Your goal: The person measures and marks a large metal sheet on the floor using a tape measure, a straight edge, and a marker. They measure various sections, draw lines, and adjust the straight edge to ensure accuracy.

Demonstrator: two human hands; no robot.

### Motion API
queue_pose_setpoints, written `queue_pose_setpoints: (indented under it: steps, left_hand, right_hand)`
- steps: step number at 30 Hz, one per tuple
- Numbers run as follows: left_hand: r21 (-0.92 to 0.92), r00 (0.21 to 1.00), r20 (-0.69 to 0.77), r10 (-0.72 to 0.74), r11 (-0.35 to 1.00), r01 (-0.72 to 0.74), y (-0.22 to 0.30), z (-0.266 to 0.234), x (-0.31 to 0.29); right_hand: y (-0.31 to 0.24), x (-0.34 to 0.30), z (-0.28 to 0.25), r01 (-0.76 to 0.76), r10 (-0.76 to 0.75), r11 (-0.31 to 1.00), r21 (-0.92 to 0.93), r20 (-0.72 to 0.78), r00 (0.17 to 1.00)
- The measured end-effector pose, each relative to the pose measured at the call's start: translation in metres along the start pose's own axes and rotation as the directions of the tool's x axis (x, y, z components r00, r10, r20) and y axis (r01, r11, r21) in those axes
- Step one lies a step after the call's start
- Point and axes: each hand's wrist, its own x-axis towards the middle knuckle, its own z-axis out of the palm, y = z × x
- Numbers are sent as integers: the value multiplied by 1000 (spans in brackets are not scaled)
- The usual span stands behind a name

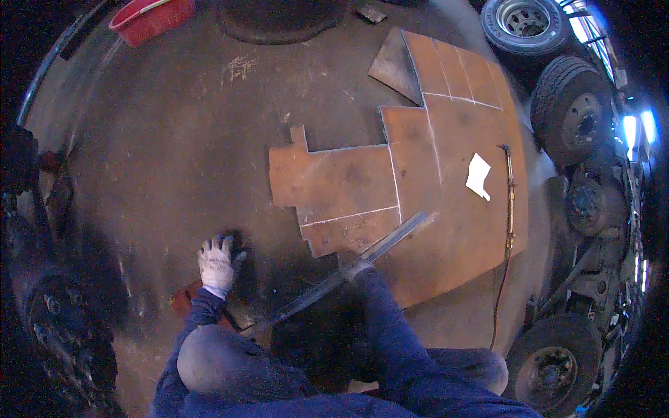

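My left hand [218, 266], in a pale work glove, is held low over the floor with its fingers apart and nothing in them. My right hand [357, 269] is closed around the middle of a long grey metal bar [306, 302], its fingers partly hidden. The bar slants from beside my left knee up to the right, its far end over a rust-brown steel sheet [456, 230]. White chalk lines cross this sheet, which has a stepped, cut edge on its left. A white angular piece [478, 175] and a cutting torch [511, 198] lie on it.
A hose [499, 299] runs from the torch toward me. Truck wheels [571, 111] and axle parts line the right side. At the far left is a red tub [150, 19]. Some red object [184, 298] lies by my left wrist, and dark machinery [66, 320] stands at left.
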Motion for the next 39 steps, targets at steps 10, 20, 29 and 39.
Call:
queue_pose_setpoints:
  steps: [10, 20, 29, 39]
  left_hand:
    - [-853, 837, 327, 439, 518, 61, 106, 8, 5]
    - [-927, 930, 241, -276, 217, 305, 111, -53, 148]
    - [-906, 858, 418, -299, -202, 371, 154, 2, 109]
    - [-538, 959, 259, -116, 807, 243, 84, 41, 198]
  right_hand:
    - [-86, 18, -77, 87, 47, 969, 231, -521, 852]
    - [-121, 59, -176, 437, 32, 684, 584, -623, 782]
    - [-172, -29, -19, -21, 469, 698, 716, -434, 769]
    - [-125, -60, 136, -194, 496, 769, 609, -377, 782]
